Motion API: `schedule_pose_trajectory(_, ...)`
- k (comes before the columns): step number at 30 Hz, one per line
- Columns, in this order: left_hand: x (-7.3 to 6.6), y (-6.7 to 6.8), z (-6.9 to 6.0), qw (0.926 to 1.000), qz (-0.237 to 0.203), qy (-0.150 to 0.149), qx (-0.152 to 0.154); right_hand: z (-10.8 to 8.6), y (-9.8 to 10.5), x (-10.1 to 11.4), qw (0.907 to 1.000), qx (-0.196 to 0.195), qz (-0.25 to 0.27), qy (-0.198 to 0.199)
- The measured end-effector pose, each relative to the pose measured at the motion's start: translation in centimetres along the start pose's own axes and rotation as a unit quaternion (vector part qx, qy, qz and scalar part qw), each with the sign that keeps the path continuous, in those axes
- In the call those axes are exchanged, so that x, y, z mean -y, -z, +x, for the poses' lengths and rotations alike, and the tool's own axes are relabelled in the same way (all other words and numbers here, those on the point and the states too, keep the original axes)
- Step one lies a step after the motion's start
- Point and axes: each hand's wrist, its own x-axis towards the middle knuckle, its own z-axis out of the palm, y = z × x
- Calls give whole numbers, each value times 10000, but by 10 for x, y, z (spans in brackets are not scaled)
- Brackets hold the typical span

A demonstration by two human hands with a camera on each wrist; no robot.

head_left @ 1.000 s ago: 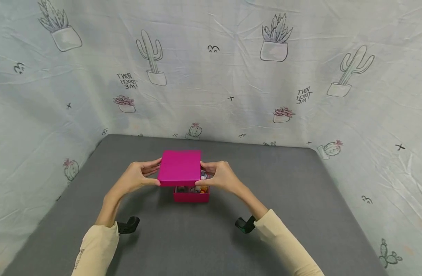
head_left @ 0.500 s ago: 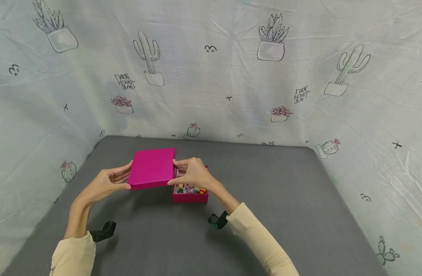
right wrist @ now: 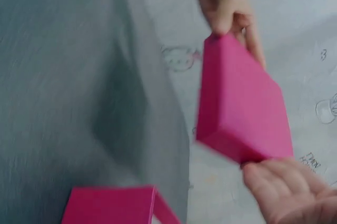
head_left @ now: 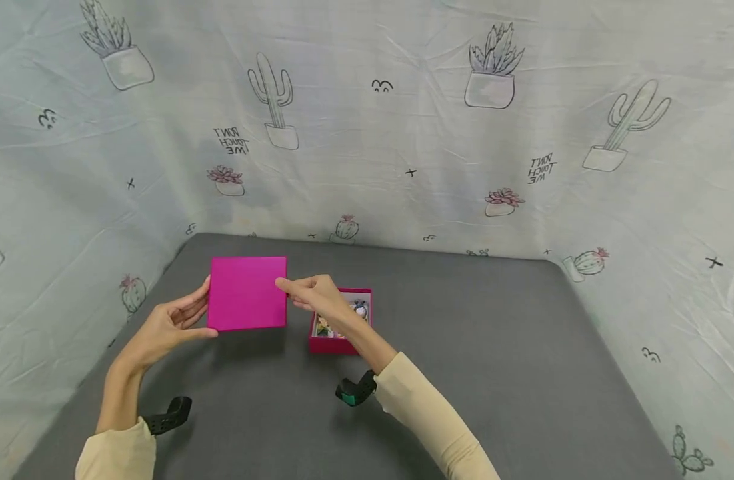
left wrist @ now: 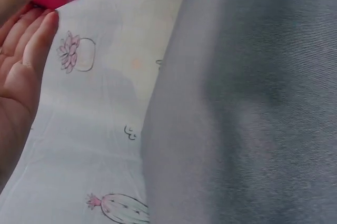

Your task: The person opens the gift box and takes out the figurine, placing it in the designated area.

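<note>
A bright pink box lid [head_left: 247, 295] is held up above the table, its flat top toward the head camera. My left hand [head_left: 165, 328] grips its left side, thumb at the near corner and fingers along the edge. At the right edge, my right hand [head_left: 320, 294] pinches the lid, with a fingertip lying over the top face. The right wrist view shows the lid [right wrist: 250, 103] tilted between both hands. Partly behind my right forearm stands the pink box [head_left: 327, 345], open, with small colourful items inside that are too small to name.
A grey cloth-covered table [head_left: 463, 347] extends around the box on all sides. Pale fabric walls [head_left: 355, 133] with cactus drawings rise at the back and sides. Each wrist carries a black strap device [head_left: 171, 415].
Both hands have carried the lid left, off the box, uncovering its contents. The lid has tipped so its top faces the head camera more, and my right hand's grip has shifted at its edge.
</note>
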Motion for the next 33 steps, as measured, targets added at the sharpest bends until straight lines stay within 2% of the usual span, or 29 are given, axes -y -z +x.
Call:
schedule_pose_trajectory(2,2,-2,-1,9999,-13,-79,-118,2,-3,0,9978,-196,597,-229)
schedule_pose_trajectory(7,5,-8,1,9985,-193,-475,-204,4,-2,1,9880,-574,1264,-678)
schedule_pose_trajectory(14,9,-13,2,9920,-921,-866,52,4,4,-6,9813,-588,1511,-1038)
schedule_pose_trajectory(17,11,-14,0,9908,-970,-943,52,3,4,-10,9799,-472,1598,-1099)
schedule_pose_trajectory(20,12,-13,-3,9920,-912,-861,-125,2,0,-13,9776,-323,1731,-1153)
schedule_pose_trajectory(23,10,-13,-4,9948,-629,-647,-468,0,-6,-16,9788,-355,1755,-997)
schedule_pose_trajectory(26,6,-13,-5,9953,71,-392,-887,-2,-13,-17,9797,-517,1768,-795)
schedule_pose_trajectory(30,2,-12,-5,9866,995,-104,-1290,-4,-22,-18,9807,-815,1665,-623)
schedule_pose_trajectory(33,3,-11,-6,9814,1265,142,-1440,-5,-29,-20,9831,-1046,1383,-581)
